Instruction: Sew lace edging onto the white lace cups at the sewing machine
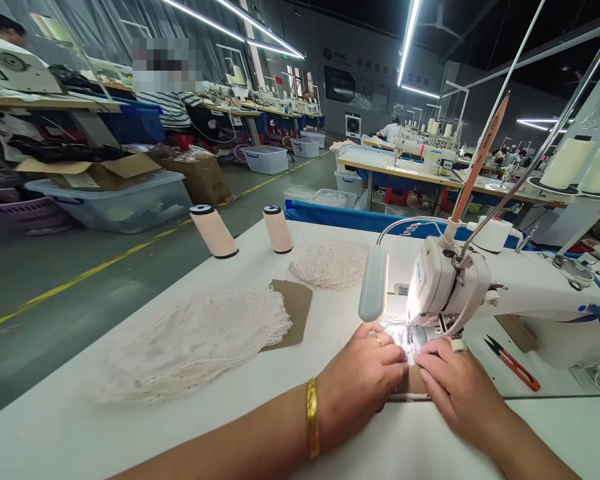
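Both hands are at the needle area of a white sewing machine (433,280), under its bright lamp (373,283). My left hand (367,367) presses a small piece of white lace (395,328) against the machine bed, its fingers bent and close together. On the other side of the presser foot, my right hand (460,380) pinches the near edge of the lace between thumb and fingers. Glare and my fingers hide much of the lace. Thread snips with red handles (517,370) lie to the right of my right hand.
A large pile of white lace (190,343) lies left on the table, over brown card (293,313). Behind it are a smaller lace pile (330,265) and two thread cones (214,232). A pencil (483,153) stands upright on the machine. Other workstations and people are beyond.
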A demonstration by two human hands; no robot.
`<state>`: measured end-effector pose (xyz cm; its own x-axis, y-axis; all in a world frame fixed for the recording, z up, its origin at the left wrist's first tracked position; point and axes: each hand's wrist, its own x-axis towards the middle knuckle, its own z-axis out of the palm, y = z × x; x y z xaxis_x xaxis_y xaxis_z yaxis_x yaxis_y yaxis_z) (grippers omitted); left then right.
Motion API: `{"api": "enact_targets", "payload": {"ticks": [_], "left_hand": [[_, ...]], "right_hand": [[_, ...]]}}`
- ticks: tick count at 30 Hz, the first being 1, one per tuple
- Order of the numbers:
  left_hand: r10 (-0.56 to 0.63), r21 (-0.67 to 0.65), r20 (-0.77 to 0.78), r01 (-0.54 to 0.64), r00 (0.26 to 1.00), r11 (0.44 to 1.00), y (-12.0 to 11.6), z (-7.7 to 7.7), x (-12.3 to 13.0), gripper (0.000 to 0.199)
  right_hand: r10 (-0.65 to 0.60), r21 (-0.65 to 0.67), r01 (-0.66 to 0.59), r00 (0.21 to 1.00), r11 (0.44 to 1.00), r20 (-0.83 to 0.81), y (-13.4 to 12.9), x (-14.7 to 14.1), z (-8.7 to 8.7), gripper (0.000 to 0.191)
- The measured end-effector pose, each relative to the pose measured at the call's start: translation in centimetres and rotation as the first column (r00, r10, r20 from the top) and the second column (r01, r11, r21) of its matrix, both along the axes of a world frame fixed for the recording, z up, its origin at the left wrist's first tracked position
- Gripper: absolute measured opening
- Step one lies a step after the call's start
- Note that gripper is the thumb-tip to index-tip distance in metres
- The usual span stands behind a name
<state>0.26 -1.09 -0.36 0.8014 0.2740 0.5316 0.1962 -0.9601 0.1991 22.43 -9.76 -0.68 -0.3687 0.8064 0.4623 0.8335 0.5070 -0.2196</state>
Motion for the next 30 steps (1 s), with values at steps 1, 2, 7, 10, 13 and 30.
{"api": "enact_targets", "payload": {"ticks": [1,2,7,10,13,30], "left_hand": [[0.006,-0.004,-0.008,-0.006,1.000,1.000,0.1,0.0,0.0,0.020],[0.015,-0.006,-0.019,-0.015,1.000,1.000,0.2,0.0,0.0,0.021],[0.075,0.014,-0.075,-0.074,0.994,0.997,0.8,0.3,0.3,0.020],[0.094,0.027,-0.089,-0.092,0.992,0.995,1.2,0.5,0.5,0.022],[0.111,0.029,-0.100,-0.109,0.989,0.994,1.6,0.6,0.7,0.025],[0.334,-0.203,-0.247,-0.386,0.910,0.900,3.7,2.6,-2.1,0.019]], "right_hand": [[-0.001,-0.001,0.001,1.000,1.000,-0.002,0.1,0.0,0.0,0.030],[-0.004,-0.006,0.004,1.000,1.000,-0.004,0.1,0.0,0.0,0.030],[-0.075,-0.045,0.076,0.997,0.996,0.024,0.5,-0.1,-0.2,0.029],[-0.123,-0.058,0.126,0.991,0.990,0.051,0.6,-0.1,-0.3,0.031],[-0.165,-0.078,0.170,0.984,0.982,0.070,0.6,-0.1,-0.5,0.034],[-0.129,-0.052,0.131,0.991,0.990,0.039,0.1,0.3,-1.0,0.030]]}}
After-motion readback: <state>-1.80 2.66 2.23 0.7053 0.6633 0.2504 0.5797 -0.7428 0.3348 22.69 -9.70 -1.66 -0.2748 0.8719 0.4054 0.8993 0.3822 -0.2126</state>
